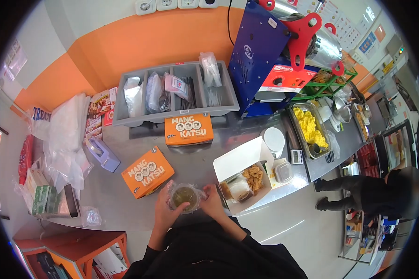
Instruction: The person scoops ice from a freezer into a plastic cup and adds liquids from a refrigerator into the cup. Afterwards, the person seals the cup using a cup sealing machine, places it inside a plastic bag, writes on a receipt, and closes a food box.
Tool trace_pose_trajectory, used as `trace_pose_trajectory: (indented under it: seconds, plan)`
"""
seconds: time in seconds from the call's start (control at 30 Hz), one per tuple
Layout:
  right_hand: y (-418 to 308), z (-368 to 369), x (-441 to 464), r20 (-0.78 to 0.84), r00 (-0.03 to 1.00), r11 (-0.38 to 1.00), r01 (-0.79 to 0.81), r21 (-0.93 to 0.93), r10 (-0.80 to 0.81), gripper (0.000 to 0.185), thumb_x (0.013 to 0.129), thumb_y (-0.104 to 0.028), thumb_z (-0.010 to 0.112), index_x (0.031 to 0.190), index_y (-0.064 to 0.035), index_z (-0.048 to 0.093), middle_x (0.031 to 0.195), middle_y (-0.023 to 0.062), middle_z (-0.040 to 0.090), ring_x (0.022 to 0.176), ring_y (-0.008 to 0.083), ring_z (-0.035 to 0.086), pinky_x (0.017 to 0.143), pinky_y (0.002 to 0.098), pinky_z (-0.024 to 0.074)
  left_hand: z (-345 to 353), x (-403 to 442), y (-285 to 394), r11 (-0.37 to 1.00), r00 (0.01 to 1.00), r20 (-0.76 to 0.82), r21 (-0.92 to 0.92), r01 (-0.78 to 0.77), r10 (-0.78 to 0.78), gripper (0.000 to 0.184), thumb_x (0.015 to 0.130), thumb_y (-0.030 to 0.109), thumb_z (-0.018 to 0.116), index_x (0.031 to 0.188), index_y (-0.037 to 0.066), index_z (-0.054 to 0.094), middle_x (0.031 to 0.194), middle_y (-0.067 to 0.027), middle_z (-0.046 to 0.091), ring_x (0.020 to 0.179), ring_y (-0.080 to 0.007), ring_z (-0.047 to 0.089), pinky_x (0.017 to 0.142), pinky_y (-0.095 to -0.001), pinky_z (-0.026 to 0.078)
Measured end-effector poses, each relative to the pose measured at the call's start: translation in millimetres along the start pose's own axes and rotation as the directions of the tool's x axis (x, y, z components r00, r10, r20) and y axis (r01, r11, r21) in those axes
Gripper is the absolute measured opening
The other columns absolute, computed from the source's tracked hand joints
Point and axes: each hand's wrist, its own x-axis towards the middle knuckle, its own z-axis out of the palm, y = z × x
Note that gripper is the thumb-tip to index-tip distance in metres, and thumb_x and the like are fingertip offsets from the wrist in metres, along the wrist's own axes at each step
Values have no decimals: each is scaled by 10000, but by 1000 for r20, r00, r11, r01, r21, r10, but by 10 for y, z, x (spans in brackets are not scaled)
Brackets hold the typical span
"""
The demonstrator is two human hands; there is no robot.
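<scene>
A clear plastic cup of greenish liquid is in my left hand, near the counter's front edge. My left fingers wrap round its side, with the thumb at the rim. Thin clear plastic surrounds the cup. At its right side, my right hand is closed on the edge of that plastic; the fingertips are partly hidden. Just right of it stands an open white food box with fried chicken and a wrapped white portion. A closed orange box lies just beyond my left hand.
Behind are another orange box and a grey divided bin of packaged utensils. A purple tape dispenser and plastic bags stand left. Rightward are a tray of yellow food, a timer and a blue machine. A person stands farther right.
</scene>
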Motion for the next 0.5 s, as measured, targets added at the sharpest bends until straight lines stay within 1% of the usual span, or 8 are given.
trace_pose_trajectory:
  seconds: [0.07, 0.13, 0.17, 0.23, 0.27, 0.37, 0.47, 0.5]
  plan:
    - [-6, -89, 17, 251, 955, 924, -234, 301, 160, 292, 773, -101, 672, 1009, 16, 546, 720, 125, 578, 642, 174, 598, 577, 332, 451, -75, 24, -16, 1000, 1000, -11, 13, -26, 26, 857, 633, 187, 862, 1339, 4, 414, 1333, -150, 496, 1123, -225, 539, 849, -311, 479]
    - [-85, -156, 10, 366, 904, 836, -369, 408, 220, 284, 783, -93, 673, 1023, 9, 561, 701, 73, 567, 615, 126, 559, 555, 304, 436, -221, 19, 53, 983, 983, 56, 71, 168, -172, 867, 629, 202, 867, 1340, 0, 413, 1291, -140, 521, 1066, -224, 560, 811, -309, 486]
    - [-146, -188, -15, 425, 872, 780, -436, 449, 243, 280, 788, -89, 673, 1030, 5, 568, 692, 47, 562, 602, 102, 540, 544, 289, 428, -233, 13, 34, 984, 985, 56, 75, 160, -164, 870, 628, 210, 867, 1341, 4, 413, 1261, -133, 533, 1024, -219, 565, 787, -307, 485]
    - [-312, -261, -145, 230, 970, 997, -76, 1, 74, 253, 791, -87, 679, 1008, -5, 578, 737, 42, 547, 608, 102, 504, 537, 266, 412, -185, 7, -91, 998, 999, 24, 58, 36, -37, 875, 627, 226, 867, 1346, 18, 415, 1190, -116, 557, 927, -204, 570, 735, -303, 482]
    - [-378, -281, -198, 171, 984, 962, 97, -255, -54, 239, 793, -86, 682, 997, -11, 583, 759, 40, 540, 610, 102, 486, 533, 254, 403, -147, -11, -186, 996, 997, -8, 41, -81, 81, 876, 627, 235, 867, 1349, 27, 417, 1149, -107, 569, 871, -194, 570, 707, -301, 478]
    - [-478, -226, -261, 114, 989, 985, 111, -129, -97, 174, 803, -74, 677, 950, -29, 596, 717, 26, 495, 572, 101, 426, 507, 262, 377, -148, 18, 103, 992, 999, 16, 120, 27, -29, 865, 625, 228, 862, 1354, 67, 425, 1107, -108, 570, 824, -197, 568, 686, -315, 479]
    - [-322, -193, -177, 83, 982, 985, 168, 33, -171, 139, 809, -64, 667, 918, -25, 588, 617, 41, 472, 531, 111, 435, 499, 276, 373, -151, 4, 94, 990, 997, 42, 126, 57, -63, 852, 626, 230, 855, 1354, 100, 431, 1163, -128, 565, 906, -231, 594, 732, -323, 495]
    - [-339, -198, -198, 33, 959, 958, 282, -52, -281, 142, 817, -95, 666, 909, -23, 584, 610, 53, 482, 527, 133, 460, 509, 290, 392, -143, -4, 96, 991, 998, 23, 120, 52, -55, 853, 626, 231, 854, 1354, 98, 429, 1179, -131, 561, 930, -246, 598, 748, -329, 499]
